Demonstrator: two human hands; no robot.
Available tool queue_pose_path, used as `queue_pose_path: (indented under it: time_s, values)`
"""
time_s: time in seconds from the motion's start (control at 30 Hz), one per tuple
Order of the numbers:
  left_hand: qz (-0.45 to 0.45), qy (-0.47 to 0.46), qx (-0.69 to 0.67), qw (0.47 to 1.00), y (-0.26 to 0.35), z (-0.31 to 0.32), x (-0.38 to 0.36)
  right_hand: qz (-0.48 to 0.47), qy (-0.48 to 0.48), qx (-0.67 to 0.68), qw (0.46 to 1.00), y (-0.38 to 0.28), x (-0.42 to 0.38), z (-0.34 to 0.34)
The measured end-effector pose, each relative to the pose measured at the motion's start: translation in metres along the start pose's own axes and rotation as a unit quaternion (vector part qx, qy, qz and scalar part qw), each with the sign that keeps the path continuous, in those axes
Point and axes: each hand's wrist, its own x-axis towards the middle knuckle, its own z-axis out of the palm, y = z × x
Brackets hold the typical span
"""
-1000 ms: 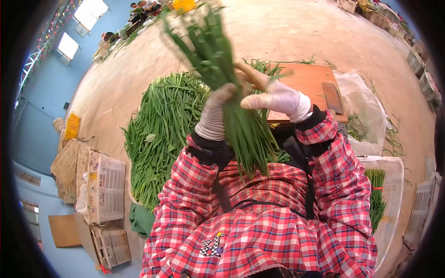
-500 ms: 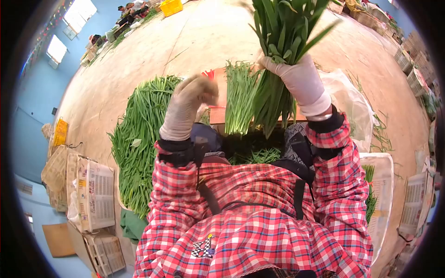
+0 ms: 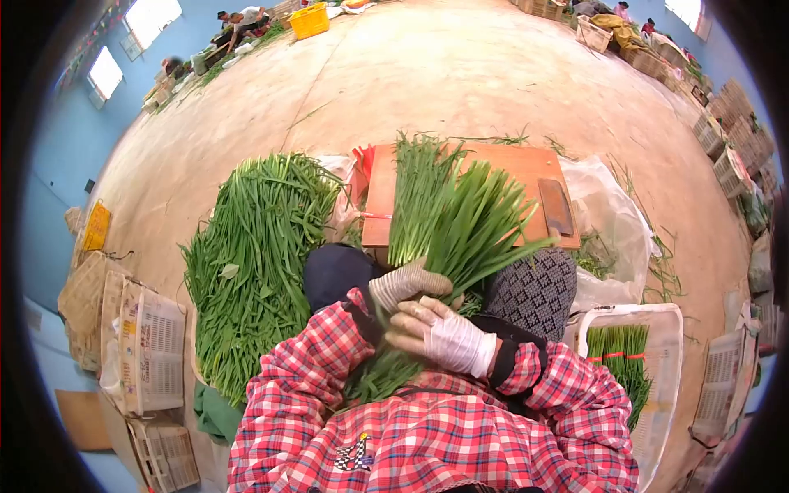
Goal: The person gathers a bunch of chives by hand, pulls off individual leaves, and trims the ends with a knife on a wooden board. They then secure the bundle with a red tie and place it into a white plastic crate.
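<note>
A bunch of Chinese chives [image 3: 481, 218] slants across my lap, its stalk ends pointing up over the board and its leaves trailing toward my waist. My left hand [image 3: 411, 283], in a pale knit glove, is wrapped round the middle of it. Just below, my right hand [image 3: 444, 335], gloved in white, has its fingers stretched out and slightly apart beside the leaves; its fingertips are a little blurred. A second, paler bunch of chives [image 3: 417, 193] lies on the orange-brown board [image 3: 509, 160], partly behind the held one.
A large heap of chives [image 3: 259, 246] lies at my left. On the board's right side is a dark flat blade-like piece [image 3: 555, 205]. A white crate [image 3: 670, 361] with red-banded chives [image 3: 620, 357] stands at right, near a clear plastic sheet [image 3: 604, 197]. Crates [image 3: 156, 345] stand left.
The raised bunch has come down to my lap, stalk ends now uppermost. My left hand has taken hold of it; my right hand has let go and lowered beside it.
</note>
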Motion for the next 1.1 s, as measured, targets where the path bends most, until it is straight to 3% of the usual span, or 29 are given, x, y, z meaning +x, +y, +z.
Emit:
queue_pose_path:
  time_s: [0.13,0.17,0.2,0.23,0.27,0.3,0.37,0.47,0.57,0.63,0.8,0.93,1.1]
  values:
    - [0.034,-0.009,0.041,0.999,-0.003,-0.012,-0.002,0.028,0.092,0.158,0.983,0.004,-0.022,-0.036]
    - [0.036,0.020,0.007,0.999,-0.003,-0.004,-0.008,0.059,0.172,0.188,0.965,0.014,-0.034,-0.044]
    - [0.074,0.002,0.016,0.997,-0.004,-0.007,-0.004,0.147,0.251,0.134,0.947,0.015,-0.047,-0.057]
    - [0.052,0.000,0.018,0.998,0.001,-0.006,-0.007,0.259,0.333,0.219,0.880,0.018,-0.057,-0.063]
    - [0.030,-0.003,0.020,0.999,0.005,-0.004,-0.011,0.381,0.340,0.167,0.844,0.023,-0.067,-0.078]
    - [0.036,-0.009,0.047,0.998,0.005,-0.006,-0.010,0.357,0.355,0.028,0.863,0.038,-0.069,-0.093]
    - [0.049,-0.028,0.103,0.993,0.005,-0.006,-0.004,0.380,0.300,-0.085,0.871,0.054,-0.057,-0.127]
    - [0.067,0.017,0.123,0.990,0.002,0.005,-0.001,0.383,0.170,-0.147,0.896,0.087,-0.049,-0.123]
    - [0.097,0.037,0.122,0.987,-0.006,0.001,0.004,0.405,0.128,0.021,0.905,0.113,-0.054,-0.103]
    - [0.069,0.062,0.128,0.987,-0.015,-0.011,0.003,0.382,0.110,0.014,0.918,0.114,-0.060,-0.104]
    - [0.031,0.024,0.109,0.993,-0.005,0.003,-0.004,0.316,0.081,0.068,0.943,0.125,-0.073,-0.112]
    - [0.045,0.035,0.126,0.990,-0.011,0.005,0.000,0.357,0.091,0.121,0.922,0.125,-0.077,-0.109]
    - [0.022,0.000,0.098,0.995,-0.016,0.011,0.006,0.373,0.110,-0.070,0.919,0.121,-0.092,-0.108]
